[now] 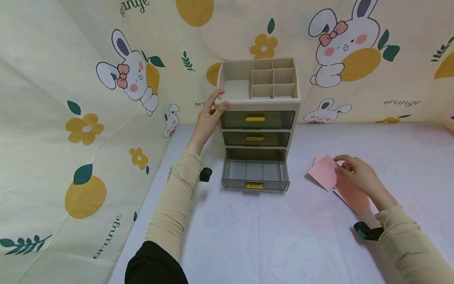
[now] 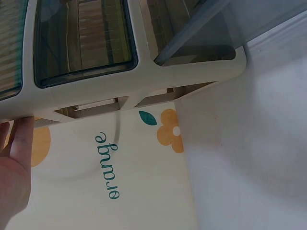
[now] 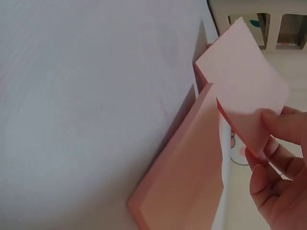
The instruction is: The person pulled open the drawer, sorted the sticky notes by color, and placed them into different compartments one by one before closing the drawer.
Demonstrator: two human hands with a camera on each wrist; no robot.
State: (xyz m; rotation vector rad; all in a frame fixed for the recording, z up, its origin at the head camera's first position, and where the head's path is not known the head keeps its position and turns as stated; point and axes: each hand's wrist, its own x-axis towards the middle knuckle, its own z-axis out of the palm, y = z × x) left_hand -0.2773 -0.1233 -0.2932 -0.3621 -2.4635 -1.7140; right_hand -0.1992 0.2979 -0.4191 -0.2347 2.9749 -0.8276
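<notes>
A cream drawer organizer [image 1: 257, 101] stands against the patterned backdrop. Its bottom drawer [image 1: 254, 184] is pulled out, and no contents show inside. My left hand [image 1: 207, 120] rests on its upper left corner, thumb at the front edge and a finger on the rim; the left wrist view shows this hand [image 2: 15, 167] at the side wall. To the right, my right hand [image 1: 360, 175] pinches a pink sticky-note pad [image 3: 244, 79] between thumb and fingers, tilted up. A thicker pink pad [image 3: 177, 167] lies below it on the table, and another pink piece pokes out behind the held one.
Two smoky drawers [image 1: 257, 119] above the pulled-out one are closed. Open compartments [image 1: 263, 79] make up the organizer's top. A black wrist mount [image 1: 367, 231] sits by the right sleeve. The pale tabletop [image 1: 262, 236] stretches in front.
</notes>
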